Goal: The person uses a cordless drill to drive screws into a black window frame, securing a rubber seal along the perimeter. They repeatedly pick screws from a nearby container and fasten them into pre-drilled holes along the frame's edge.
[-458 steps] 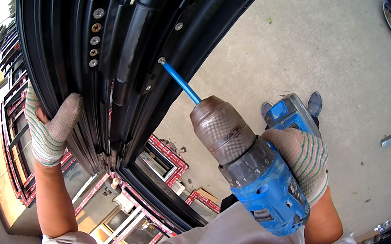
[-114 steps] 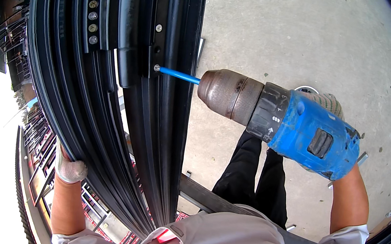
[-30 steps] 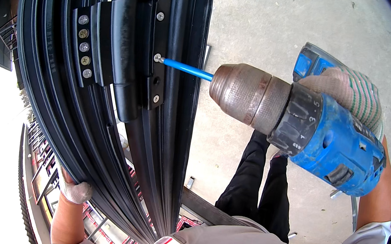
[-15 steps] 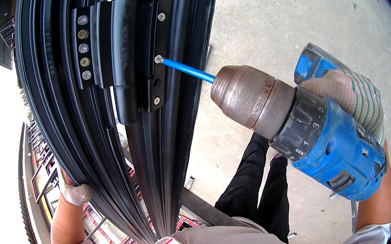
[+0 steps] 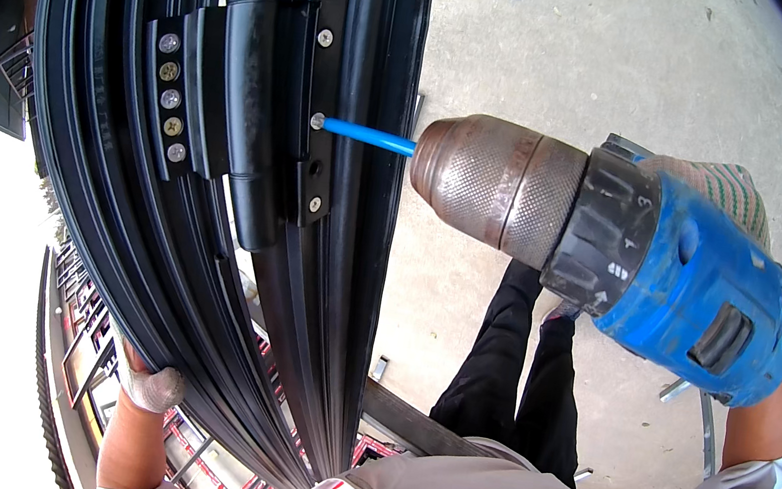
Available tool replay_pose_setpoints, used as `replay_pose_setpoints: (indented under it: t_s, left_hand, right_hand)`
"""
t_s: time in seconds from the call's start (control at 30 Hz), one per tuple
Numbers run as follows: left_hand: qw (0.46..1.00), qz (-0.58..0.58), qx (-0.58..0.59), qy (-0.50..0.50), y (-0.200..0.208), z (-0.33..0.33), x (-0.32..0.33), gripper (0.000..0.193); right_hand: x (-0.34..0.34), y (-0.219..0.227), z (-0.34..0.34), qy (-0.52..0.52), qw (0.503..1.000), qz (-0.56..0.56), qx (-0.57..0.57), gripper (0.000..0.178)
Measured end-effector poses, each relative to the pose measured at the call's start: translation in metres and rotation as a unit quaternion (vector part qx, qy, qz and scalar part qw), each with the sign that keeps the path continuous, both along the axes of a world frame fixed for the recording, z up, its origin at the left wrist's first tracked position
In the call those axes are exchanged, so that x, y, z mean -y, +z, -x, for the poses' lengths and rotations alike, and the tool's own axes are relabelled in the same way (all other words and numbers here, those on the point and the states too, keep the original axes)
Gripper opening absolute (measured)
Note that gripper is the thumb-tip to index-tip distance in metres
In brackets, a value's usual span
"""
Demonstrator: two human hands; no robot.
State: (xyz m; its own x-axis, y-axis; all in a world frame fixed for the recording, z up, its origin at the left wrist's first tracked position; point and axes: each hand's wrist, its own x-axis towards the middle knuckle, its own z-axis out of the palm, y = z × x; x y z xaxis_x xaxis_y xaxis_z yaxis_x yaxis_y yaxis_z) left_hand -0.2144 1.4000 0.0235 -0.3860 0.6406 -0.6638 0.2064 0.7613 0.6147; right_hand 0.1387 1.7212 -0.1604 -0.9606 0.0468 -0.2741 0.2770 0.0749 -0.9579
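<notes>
Your right hand (image 5: 723,188), in a striped knit glove, is clamping around the grip of the blue drill-driver (image 5: 706,302) at the frame's right, fingertips hidden behind the housing. Your left hand (image 5: 153,389) is resting its thumb against the ribbed black profiles (image 5: 109,101), lower left; its other fingers are hiding behind them, so I cannot tell how they are closing. You are apparently working a screw (image 5: 317,121) in the flat hinge leaf (image 5: 322,77), upper centre, the slim blue bit (image 5: 367,136) meeting its head; the next move is likely calling for steady, straight pressure. The knurled metal chuck (image 5: 496,184) is showing brownish wear. Leftward, the smooth cylindrical hinge knuckle (image 5: 249,41) is running beside five round screw heads (image 5: 170,98).
</notes>
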Motion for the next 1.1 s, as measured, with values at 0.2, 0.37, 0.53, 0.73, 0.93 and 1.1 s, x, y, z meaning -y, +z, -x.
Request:
replay_pose_setpoints:
  t_s: [0.2,0.37,0.53,0.73,0.93,1.1]
  left_hand:
    - [0.998,-0.065,0.004,0.001,-0.006,-0.001,0.003,0.095]
    - [0.997,-0.077,0.006,-0.002,-0.008,0.002,0.003,0.095]
    - [0.997,-0.077,-0.006,0.01,-0.005,-0.003,0.01,0.096]
    - [0.996,-0.092,0.0,-0.005,-0.008,0.004,0.005,0.096]
    - [0.993,-0.115,-0.002,-0.005,-0.006,0.004,0.003,0.097]
    - [0.992,-0.127,-0.003,-0.002,-0.005,0.003,0.0,0.097]
  right_hand:
    - [0.001,0.0,-0.001,-0.008,1.0,-0.011,-0.001,0.032]
    - [0.002,-0.001,-0.006,-0.022,0.999,-0.031,-0.004,0.032]
    - [-0.001,-0.012,-0.004,-0.035,0.997,-0.069,-0.027,0.031]
    - [0.012,-0.007,-0.021,-0.119,0.967,-0.218,-0.057,0.031]
    - [0.021,0.007,-0.015,-0.135,0.864,-0.483,-0.048,0.036]
    - [0.007,0.004,-0.023,-0.149,0.833,-0.52,-0.122,0.032]
